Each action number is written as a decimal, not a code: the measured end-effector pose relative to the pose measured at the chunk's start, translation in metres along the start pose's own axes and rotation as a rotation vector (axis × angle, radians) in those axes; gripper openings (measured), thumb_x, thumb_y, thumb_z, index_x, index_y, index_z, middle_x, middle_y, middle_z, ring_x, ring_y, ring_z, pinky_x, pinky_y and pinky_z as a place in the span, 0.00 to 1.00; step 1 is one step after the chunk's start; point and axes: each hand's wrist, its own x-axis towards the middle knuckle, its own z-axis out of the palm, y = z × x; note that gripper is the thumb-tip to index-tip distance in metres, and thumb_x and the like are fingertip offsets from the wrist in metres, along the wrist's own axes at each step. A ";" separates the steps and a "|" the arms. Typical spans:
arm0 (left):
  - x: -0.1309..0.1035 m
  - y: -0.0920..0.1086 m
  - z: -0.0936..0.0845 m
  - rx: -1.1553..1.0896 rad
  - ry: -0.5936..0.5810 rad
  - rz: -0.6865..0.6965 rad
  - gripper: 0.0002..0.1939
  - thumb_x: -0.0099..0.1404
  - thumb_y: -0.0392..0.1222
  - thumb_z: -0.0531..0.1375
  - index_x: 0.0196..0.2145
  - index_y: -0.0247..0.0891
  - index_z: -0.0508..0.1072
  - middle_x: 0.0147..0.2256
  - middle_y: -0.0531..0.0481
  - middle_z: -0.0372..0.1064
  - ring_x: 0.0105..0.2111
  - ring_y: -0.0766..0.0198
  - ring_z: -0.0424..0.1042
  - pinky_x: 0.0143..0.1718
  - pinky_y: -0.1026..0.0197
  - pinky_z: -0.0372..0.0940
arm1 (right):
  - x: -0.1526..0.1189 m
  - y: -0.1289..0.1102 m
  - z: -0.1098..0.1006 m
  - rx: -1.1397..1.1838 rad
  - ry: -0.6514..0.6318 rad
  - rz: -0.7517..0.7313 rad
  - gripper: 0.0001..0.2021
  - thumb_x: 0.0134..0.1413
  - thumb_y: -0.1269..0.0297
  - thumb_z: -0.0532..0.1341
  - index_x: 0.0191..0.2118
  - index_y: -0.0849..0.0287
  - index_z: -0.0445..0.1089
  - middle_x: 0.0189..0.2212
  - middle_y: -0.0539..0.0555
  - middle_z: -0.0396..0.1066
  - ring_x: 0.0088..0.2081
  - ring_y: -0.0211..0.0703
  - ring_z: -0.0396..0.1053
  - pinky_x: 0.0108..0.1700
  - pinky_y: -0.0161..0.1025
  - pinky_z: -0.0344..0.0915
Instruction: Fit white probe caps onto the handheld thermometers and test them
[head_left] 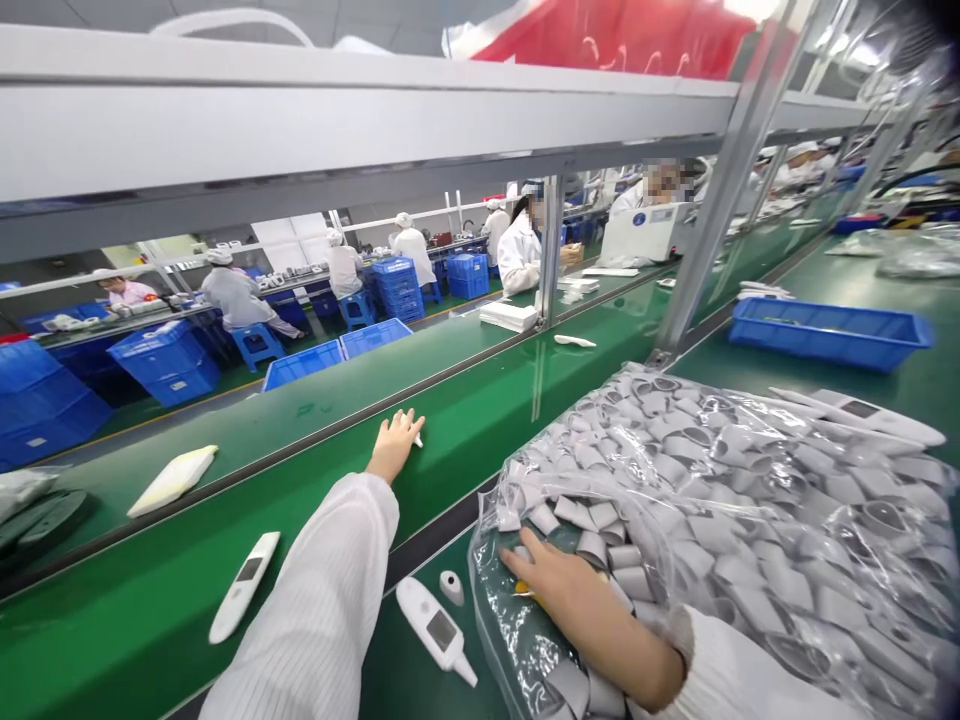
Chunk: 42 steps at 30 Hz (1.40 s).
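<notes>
My left hand (396, 443) reaches over the green conveyor belt (480, 420), its fingers curled on a white object (418, 439) that they mostly hide. Inside the mouth of a clear plastic bag (487, 545), my right hand (559, 580) is among many loose grey sleeve-like caps (634, 580). Yellow parts of a tool (523, 590) show under that hand, and the palm covers the rest. Between my arms, a white handheld thermometer (435, 625) with a small screen lies on the green bench, beside a small white cap (451, 587). Another thermometer (245, 588) lies on the belt, left of my sleeve.
Farther along the belt lies a white device (574, 341). A blue tray (829, 335) and more white devices (862, 415) are behind the bag. A metal post (724, 190) and an overhead shelf (360, 120) frame the bench. Several co-workers sit across the belt.
</notes>
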 end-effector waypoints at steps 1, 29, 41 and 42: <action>0.006 -0.001 0.000 -0.040 -0.007 -0.007 0.19 0.70 0.46 0.60 0.56 0.38 0.69 0.57 0.41 0.66 0.54 0.52 0.69 0.54 0.42 0.68 | 0.000 -0.001 -0.001 0.006 0.005 -0.004 0.20 0.54 0.85 0.54 0.45 0.55 0.72 0.41 0.56 0.74 0.32 0.43 0.77 0.24 0.35 0.62; -0.328 0.109 -0.163 -1.425 0.249 -0.111 0.26 0.66 0.48 0.61 0.59 0.43 0.63 0.32 0.52 0.68 0.23 0.70 0.61 0.21 0.68 0.59 | 0.043 -0.117 -0.183 1.855 0.336 0.154 0.20 0.48 0.48 0.69 0.40 0.54 0.65 0.16 0.41 0.58 0.16 0.29 0.48 0.19 0.30 0.42; -0.342 0.102 -0.159 -1.006 0.199 -0.183 0.36 0.66 0.52 0.62 0.68 0.54 0.56 0.43 0.49 0.76 0.29 0.61 0.71 0.32 0.61 0.69 | 0.041 -0.144 -0.176 1.632 0.398 -0.112 0.09 0.55 0.60 0.69 0.41 0.53 0.73 0.26 0.46 0.71 0.25 0.33 0.69 0.25 0.28 0.64; -0.341 0.101 -0.158 -1.006 0.189 -0.170 0.37 0.66 0.53 0.62 0.69 0.55 0.55 0.42 0.50 0.76 0.27 0.62 0.70 0.29 0.61 0.68 | 0.041 -0.142 -0.177 1.605 0.411 -0.129 0.07 0.56 0.61 0.68 0.40 0.53 0.74 0.28 0.47 0.72 0.27 0.33 0.70 0.27 0.28 0.65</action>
